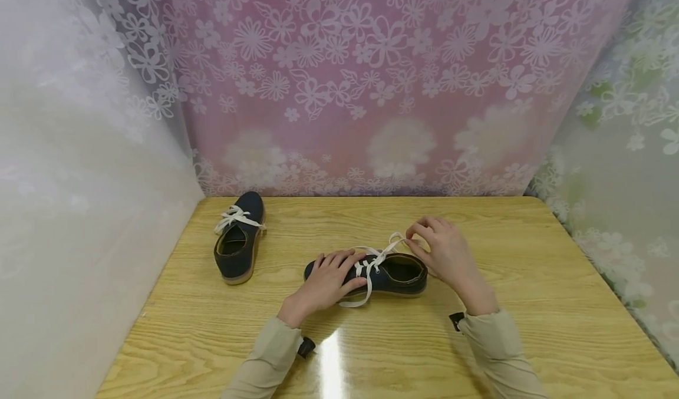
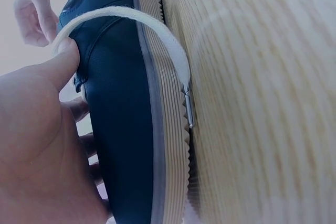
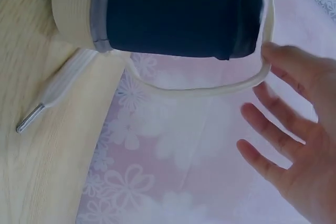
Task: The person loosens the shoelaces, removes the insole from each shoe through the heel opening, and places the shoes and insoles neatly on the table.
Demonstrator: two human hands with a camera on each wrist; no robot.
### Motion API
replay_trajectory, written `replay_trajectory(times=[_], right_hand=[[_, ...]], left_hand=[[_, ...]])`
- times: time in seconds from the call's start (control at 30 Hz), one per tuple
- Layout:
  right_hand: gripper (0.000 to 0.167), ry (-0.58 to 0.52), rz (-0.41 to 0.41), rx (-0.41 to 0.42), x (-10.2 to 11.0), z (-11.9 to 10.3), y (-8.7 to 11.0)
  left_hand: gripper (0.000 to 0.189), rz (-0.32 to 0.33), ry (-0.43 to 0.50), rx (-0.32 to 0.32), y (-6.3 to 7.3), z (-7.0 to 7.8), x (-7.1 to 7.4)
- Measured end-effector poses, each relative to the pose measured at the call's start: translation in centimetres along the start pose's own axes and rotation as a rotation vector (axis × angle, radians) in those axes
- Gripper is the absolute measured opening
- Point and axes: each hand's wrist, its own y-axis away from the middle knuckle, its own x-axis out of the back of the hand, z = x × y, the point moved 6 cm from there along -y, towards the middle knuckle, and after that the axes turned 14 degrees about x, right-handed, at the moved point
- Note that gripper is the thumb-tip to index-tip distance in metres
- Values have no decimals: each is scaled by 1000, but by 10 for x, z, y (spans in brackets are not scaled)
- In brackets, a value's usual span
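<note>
A dark navy shoe (image 1: pixel 384 282) rests on its sole on the wooden surface (image 1: pixel 530 352), toe pointing left and heel to the right. All around it is that pale yellowish grain. The left hand (image 1: pixel 329 278) lies over the front part of the shoe and grips it, thumb at the near side of the tongue, fingers round the far side. The right hand (image 1: pixel 442 249) is above the shoe's heel end, thumb and forefinger pinching the white lace (image 2: pixel 181 66), the other fingers apart and holding nothing. From the shoe's eyelets the lace rises to that pinch, while an end with a metal tip (image 2: pixel 189 108) hangs down the shoe's near side, beside the ribbed sole (image 2: pixel 170 145).

Well apart from this shoe, beyond it and to its left, stands a second shoe (image 1: pixel 251 240), its own white lace across the top and its toe pointing away from the person. Behind the shoe hangs a pink flowered cloth (image 1: pixel 345 92).
</note>
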Motion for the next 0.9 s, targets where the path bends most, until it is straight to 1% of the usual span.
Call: replay_trajectory(times=[0.13,0.23,0.33,0.4,0.47,0.57,0.63,0.7,0.77,0.9], right_hand=[[16,19,38,-10,0,-2,-1],[16,43,43,-8,-4,-4,-2],[14,35,26,-16,-9,-6,-3],[14,-1,-3,-21,-13,-9,-3],[20,-55,-45,-23,-18,-12,-4],[39,-144,-105,-15,-25,-17,-4],[50,-185,-126,-6,-28,-19,-3],[55,-214,-137,1,-30,-22,-4],[53,-229,-144,10,-31,-23,-4],[38,-252,-163,46,-32,-27,-7]], left_hand=[[63,-2,0,0,0,0,0],[63,-4,-2,3,1,0,0],[63,-5,3,-1,0,0,0],[63,-6,2,-4,0,0,0],[63,-7,3,-5,0,0,0],[63,-8,5,-4,0,0,0],[63,-10,8,-3,0,0,0],[63,-10,8,-3,0,0,0],[63,-9,5,-3,0,0,1],[63,-11,3,-2,0,0,1]])
